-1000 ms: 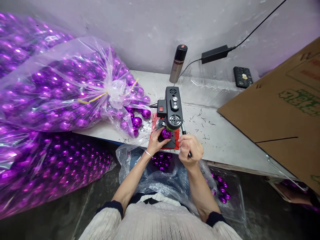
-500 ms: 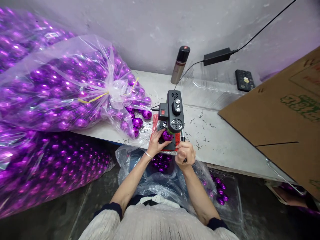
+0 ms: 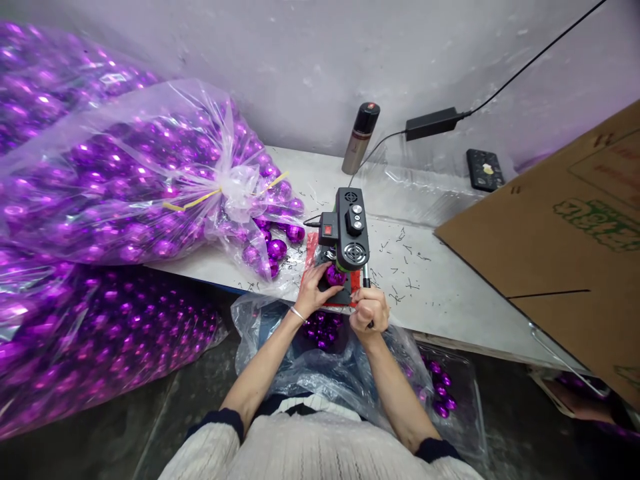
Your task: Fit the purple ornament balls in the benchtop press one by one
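Observation:
A small black bench machine (image 3: pixel 349 231) with a red switch stands on a red mat at the table's front edge. Under its head sits a shiny purple ball (image 3: pixel 333 275). My left hand (image 3: pixel 313 291) is closed around that ball and holds it on the machine's base. My right hand (image 3: pixel 369 311) is a fist wrapped round the machine's lever handle (image 3: pixel 366 279), just right of the ball. Below my hands an open clear bag (image 3: pixel 323 328) holds several more purple balls.
Large clear bags of purple balls (image 3: pixel 125 180) fill the left side, on the table and below it. A flask (image 3: pixel 361 138), a power adapter (image 3: pixel 432 124) and a black remote (image 3: pixel 484 170) lie at the back. A cardboard sheet (image 3: pixel 565 233) leans at right. Small dark scraps litter the white table (image 3: pixel 440 280).
My right hand has pulled the lever handle slightly nearer and to the left. My left hand stays on the ball under the machine. The view has shifted a little.

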`<state>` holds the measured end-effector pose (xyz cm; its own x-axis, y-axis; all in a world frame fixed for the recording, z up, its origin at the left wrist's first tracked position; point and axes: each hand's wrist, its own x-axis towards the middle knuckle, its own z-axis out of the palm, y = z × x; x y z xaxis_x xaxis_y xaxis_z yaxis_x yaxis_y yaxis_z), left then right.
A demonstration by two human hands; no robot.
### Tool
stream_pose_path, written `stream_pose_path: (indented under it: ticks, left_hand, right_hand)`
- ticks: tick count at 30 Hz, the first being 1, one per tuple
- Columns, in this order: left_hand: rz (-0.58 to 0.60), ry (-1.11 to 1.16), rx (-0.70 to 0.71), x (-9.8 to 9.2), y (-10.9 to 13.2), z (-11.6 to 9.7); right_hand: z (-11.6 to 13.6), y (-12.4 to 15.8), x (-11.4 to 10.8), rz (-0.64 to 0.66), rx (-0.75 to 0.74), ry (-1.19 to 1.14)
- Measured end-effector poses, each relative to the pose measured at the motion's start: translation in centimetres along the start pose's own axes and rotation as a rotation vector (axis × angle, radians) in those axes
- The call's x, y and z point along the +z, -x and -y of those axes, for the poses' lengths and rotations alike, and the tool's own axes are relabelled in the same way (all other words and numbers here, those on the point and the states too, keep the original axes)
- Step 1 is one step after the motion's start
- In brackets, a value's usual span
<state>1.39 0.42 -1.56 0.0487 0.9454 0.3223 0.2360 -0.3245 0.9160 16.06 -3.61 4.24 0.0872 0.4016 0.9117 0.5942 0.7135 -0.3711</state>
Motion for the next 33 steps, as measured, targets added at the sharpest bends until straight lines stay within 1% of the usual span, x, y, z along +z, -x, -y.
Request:
stream_pose_path:
  ticks: [5, 10, 16, 18, 21, 25, 30, 33]
  left_hand:
    - [0.014, -0.168, 0.110, 0.1, 0.1, 0.8]
    - [0.015, -0.261, 0.132, 0.2, 0.2, 1.2]
    - [0.009, -0.261, 0.149, 0.3, 0.2, 1.4]
    - [0.004, -0.249, 0.167, 0.2, 0.2, 1.4]
    - [0.004, -0.247, 0.177, 0.2, 0.2, 1.4]
    - [0.021, -0.267, 0.145, 0.1, 0.2, 1.3]
    - [0.023, -0.267, 0.143, 0.1, 0.2, 1.3]
    - [0.018, -0.270, 0.148, 0.1, 0.2, 1.3]
  right_hand:
    - [0.1, -0.2, 0.0, 0.001, 0.008, -0.021]
    - [0.3, -0.3, 0.0, 0.007, 0.007, -0.032]
    - [0.3, -0.5, 0.0, -0.001, -0.006, -0.027]
    - [0.6, -1.0, -0.2, 0.022, -0.006, -0.027]
    - [1.3, -2.0, -0.6, 0.049, 0.036, -0.012]
    - [1.9, -2.8, -0.9, 0.012, 0.102, 0.013]
    - [1.2, -1.4, -0.3, 0.030, 0.036, 0.022]
    - [0.6, -0.1, 0.1, -0.005, 0.024, 0.007]
